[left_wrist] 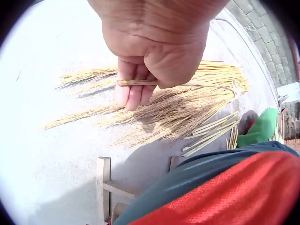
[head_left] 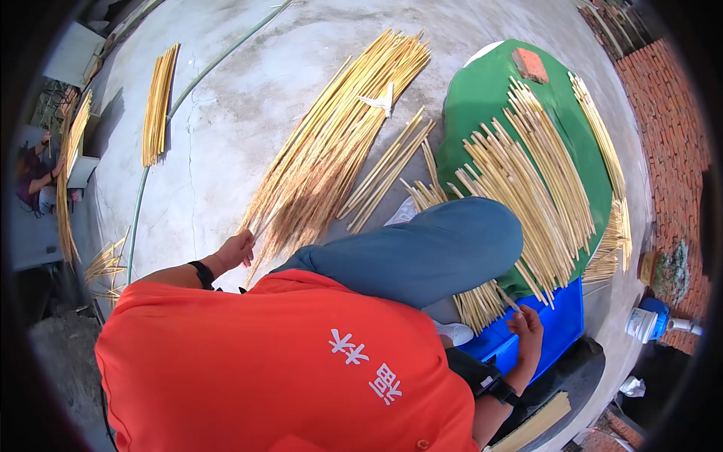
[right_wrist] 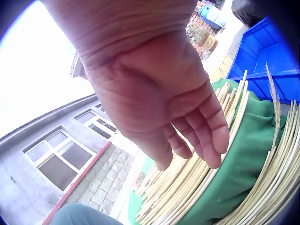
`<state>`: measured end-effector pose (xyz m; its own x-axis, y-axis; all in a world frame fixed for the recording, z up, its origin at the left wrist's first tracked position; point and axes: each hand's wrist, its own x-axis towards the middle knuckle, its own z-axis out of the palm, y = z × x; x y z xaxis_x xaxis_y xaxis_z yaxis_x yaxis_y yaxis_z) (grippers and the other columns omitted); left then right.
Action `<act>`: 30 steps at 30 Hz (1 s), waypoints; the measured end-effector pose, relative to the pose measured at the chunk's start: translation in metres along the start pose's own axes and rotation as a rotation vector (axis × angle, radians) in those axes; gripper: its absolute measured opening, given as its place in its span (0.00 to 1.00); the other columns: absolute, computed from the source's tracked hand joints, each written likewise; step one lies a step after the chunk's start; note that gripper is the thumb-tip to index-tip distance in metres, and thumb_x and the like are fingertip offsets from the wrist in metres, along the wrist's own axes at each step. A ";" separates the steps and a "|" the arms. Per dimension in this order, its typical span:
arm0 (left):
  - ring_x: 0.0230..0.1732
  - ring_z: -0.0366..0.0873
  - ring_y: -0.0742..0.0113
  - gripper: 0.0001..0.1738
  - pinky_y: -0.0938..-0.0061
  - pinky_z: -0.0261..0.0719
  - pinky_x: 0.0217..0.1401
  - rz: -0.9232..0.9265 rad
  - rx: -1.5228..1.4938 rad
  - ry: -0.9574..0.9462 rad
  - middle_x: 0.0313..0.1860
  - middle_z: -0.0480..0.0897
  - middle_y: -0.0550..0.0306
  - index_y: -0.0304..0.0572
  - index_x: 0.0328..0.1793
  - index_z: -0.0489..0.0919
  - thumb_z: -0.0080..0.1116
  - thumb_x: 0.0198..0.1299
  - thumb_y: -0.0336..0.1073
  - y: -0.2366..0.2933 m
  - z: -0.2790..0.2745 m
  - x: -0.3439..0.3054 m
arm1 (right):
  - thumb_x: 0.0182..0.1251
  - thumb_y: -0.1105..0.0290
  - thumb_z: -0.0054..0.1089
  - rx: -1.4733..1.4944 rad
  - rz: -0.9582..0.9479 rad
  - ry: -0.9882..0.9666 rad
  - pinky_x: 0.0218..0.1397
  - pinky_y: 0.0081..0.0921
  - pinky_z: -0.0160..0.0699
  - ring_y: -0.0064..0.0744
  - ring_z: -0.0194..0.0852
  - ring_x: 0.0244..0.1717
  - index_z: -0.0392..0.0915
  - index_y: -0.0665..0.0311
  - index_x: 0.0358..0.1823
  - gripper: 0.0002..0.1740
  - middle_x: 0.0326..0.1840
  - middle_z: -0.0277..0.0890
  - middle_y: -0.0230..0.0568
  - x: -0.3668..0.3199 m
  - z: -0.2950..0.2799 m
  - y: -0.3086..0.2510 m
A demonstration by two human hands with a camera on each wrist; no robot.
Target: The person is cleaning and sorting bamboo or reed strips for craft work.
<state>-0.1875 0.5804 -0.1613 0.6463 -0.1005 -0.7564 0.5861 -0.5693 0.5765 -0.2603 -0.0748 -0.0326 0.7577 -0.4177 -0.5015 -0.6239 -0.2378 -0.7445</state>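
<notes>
My left hand point(head_left: 236, 251) pinches a thin straw-coloured stalk point(left_wrist: 136, 83) between thumb and fingers; the stalk's cut end shows beyond the fingers in the left wrist view. Below that hand lies a large bundle of feathery-headed stalks point(head_left: 331, 143), tied with a white strip point(head_left: 379, 99). My right hand point(head_left: 526, 331) hangs with its fingers loosely extended and nothing in its palm. In the right wrist view, that hand overlaps rows of trimmed stalks point(right_wrist: 183, 190) on a green cloth point(right_wrist: 234, 154). The blue crate point(head_left: 553, 331) is just beside it.
A brick point(head_left: 530, 65) sits at the green cloth's far edge. Loose cut stalks point(head_left: 388, 169) lie between bundle and cloth. A hose point(head_left: 218, 60) crosses the concrete near another bundle point(head_left: 160, 105). Another person point(head_left: 38, 169) is at the far left. A wooden frame point(left_wrist: 104, 187) stands by my leg.
</notes>
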 end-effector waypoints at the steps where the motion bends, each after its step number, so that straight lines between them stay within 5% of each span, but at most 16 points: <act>1: 0.21 0.77 0.67 0.05 0.73 0.78 0.21 -0.021 0.006 0.024 0.22 0.76 0.53 0.40 0.41 0.63 0.39 0.65 0.34 -0.010 0.003 -0.006 | 0.64 0.69 0.53 -0.024 -0.014 -0.011 0.32 0.19 0.72 0.24 0.74 0.31 0.70 0.69 0.51 0.16 0.35 0.75 0.38 0.000 -0.002 0.002; 9: 0.15 0.75 0.68 0.05 0.73 0.76 0.17 -0.010 -0.060 0.050 0.20 0.76 0.53 0.39 0.40 0.64 0.42 0.64 0.33 0.002 0.025 0.000 | 0.63 0.68 0.55 -0.016 -0.028 0.019 0.32 0.19 0.71 0.24 0.73 0.31 0.70 0.69 0.52 0.18 0.36 0.75 0.39 -0.007 -0.003 -0.002; 15: 0.17 0.76 0.66 0.06 0.71 0.74 0.20 0.105 0.251 0.237 0.17 0.76 0.54 0.39 0.37 0.69 0.47 0.61 0.34 0.021 0.014 0.017 | 0.62 0.69 0.55 -0.034 -0.042 0.026 0.32 0.19 0.72 0.23 0.74 0.31 0.70 0.69 0.52 0.18 0.36 0.75 0.37 -0.013 -0.006 0.007; 19: 0.23 0.78 0.56 0.10 0.65 0.75 0.29 0.125 0.321 0.363 0.22 0.78 0.45 0.39 0.42 0.75 0.48 0.60 0.36 0.033 0.009 0.025 | 0.62 0.69 0.55 -0.026 -0.049 0.026 0.32 0.19 0.72 0.23 0.73 0.31 0.70 0.68 0.52 0.17 0.35 0.75 0.35 -0.020 -0.005 0.008; 20: 0.24 0.77 0.51 0.11 0.63 0.74 0.30 0.364 0.509 0.484 0.21 0.78 0.43 0.42 0.45 0.76 0.47 0.60 0.35 0.020 0.011 0.033 | 0.62 0.69 0.55 -0.028 -0.048 0.028 0.32 0.19 0.72 0.23 0.73 0.31 0.70 0.68 0.52 0.17 0.35 0.75 0.35 -0.019 -0.007 0.011; 23: 0.31 0.77 0.43 0.11 0.58 0.75 0.35 0.476 0.647 0.475 0.27 0.78 0.37 0.41 0.44 0.76 0.47 0.58 0.33 0.060 0.015 0.009 | 0.63 0.69 0.54 -0.012 -0.036 0.026 0.32 0.19 0.72 0.23 0.73 0.31 0.70 0.69 0.51 0.17 0.34 0.75 0.35 -0.016 -0.011 0.019; 26: 0.35 0.78 0.42 0.10 0.55 0.75 0.38 0.247 0.846 0.306 0.29 0.78 0.37 0.39 0.42 0.76 0.47 0.56 0.31 0.112 0.005 -0.001 | 0.62 0.70 0.54 0.006 -0.018 0.042 0.33 0.19 0.71 0.23 0.74 0.31 0.70 0.69 0.51 0.17 0.34 0.74 0.36 -0.019 -0.010 0.016; 30: 0.36 0.80 0.46 0.13 0.59 0.77 0.39 0.242 0.997 0.339 0.32 0.80 0.38 0.33 0.41 0.77 0.47 0.49 0.26 0.162 -0.015 0.006 | 0.62 0.70 0.54 -0.020 -0.061 0.033 0.33 0.19 0.71 0.24 0.74 0.32 0.70 0.69 0.51 0.17 0.34 0.74 0.36 -0.023 -0.007 0.008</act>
<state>-0.0813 0.4999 -0.0677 0.8831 -0.1560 -0.4424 -0.1385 -0.9878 0.0717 -0.2839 -0.0734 -0.0240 0.7876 -0.4310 -0.4404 -0.5809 -0.2809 -0.7640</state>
